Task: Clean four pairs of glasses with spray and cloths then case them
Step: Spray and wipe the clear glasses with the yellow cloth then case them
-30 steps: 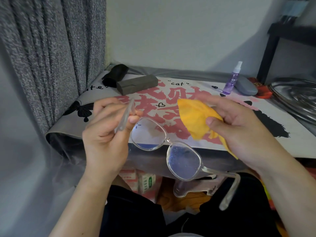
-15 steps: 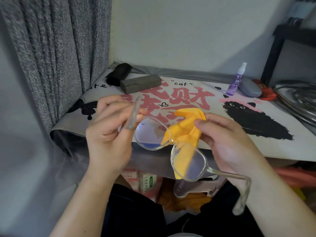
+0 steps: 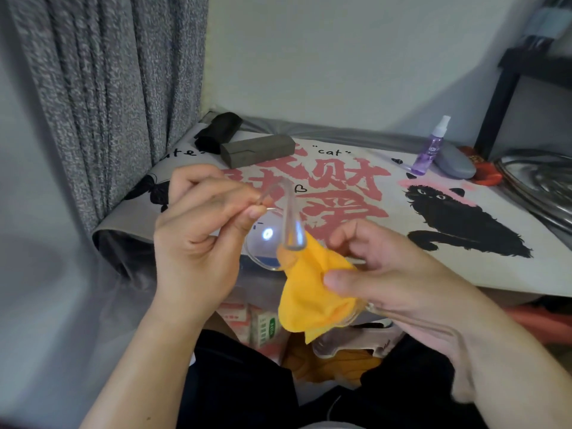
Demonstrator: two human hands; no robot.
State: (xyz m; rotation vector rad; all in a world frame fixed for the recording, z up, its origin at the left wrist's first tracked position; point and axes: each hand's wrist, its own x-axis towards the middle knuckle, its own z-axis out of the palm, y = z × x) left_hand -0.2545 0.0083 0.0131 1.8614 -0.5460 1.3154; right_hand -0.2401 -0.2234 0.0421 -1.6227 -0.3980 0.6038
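Clear-framed glasses under wiping, held above the near desk edge.

Desk point(image 3: 356, 270): mat printed "cat", red characters. Grey case point(image 3: 257, 149), spray bottle point(image 3: 430, 147) behind, label unreadable. Left hand point(image 3: 198, 243) pinches a temple; right hand point(image 3: 387, 283) presses yellow cloth point(image 3: 309, 292) over the nearer lens. Glasses point(image 3: 266, 243) run diagonally between the hands.

Grey speckled curtain point(image 3: 102, 88) hangs at left, reaching down beside the table edge. Table carries a printed mat point(image 3: 387, 212): red characters, the word "cat", a black cat figure point(image 3: 458, 224) at right, a black butterfly point(image 3: 154, 191) at left. Metal tray point(image 3: 538, 181) at far right edge. Black shelf frame point(image 3: 501, 97) stands behind it. Pale wall point(image 3: 340, 57) behind. Small boxes point(image 3: 257, 323) sit under the table.
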